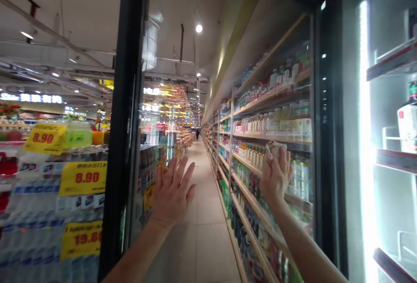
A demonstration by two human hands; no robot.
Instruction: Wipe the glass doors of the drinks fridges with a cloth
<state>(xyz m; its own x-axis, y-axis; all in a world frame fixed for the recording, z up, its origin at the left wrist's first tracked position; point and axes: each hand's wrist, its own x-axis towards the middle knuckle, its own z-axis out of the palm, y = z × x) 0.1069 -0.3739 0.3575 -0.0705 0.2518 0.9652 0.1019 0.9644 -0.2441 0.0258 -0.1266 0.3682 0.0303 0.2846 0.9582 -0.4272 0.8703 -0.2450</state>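
Note:
A glass door (pixel 208 100) in a black frame stands open in front of me, with the aisle and shelves showing through the pane. My left hand (pixel 171 187) is raised toward the left part of the glass, fingers spread and holding nothing. On the right side of the pane, my right hand (pixel 276 174) has its fingers bent over a crumpled white cloth (pixel 275 146). The cloth seems pressed to the glass, and part of it is hidden under the fingers.
To the right is a lit cooler with shelf edges (pixel 395 160) and a bottle (pixel 408 126). Stacked bottled drinks (pixel 29 213) with yellow price signs (pixel 83 178) stand at the left. Shelves of bottles (pixel 280 122) line the aisle (pixel 206 231); a distant person (pixel 197 134) is in it.

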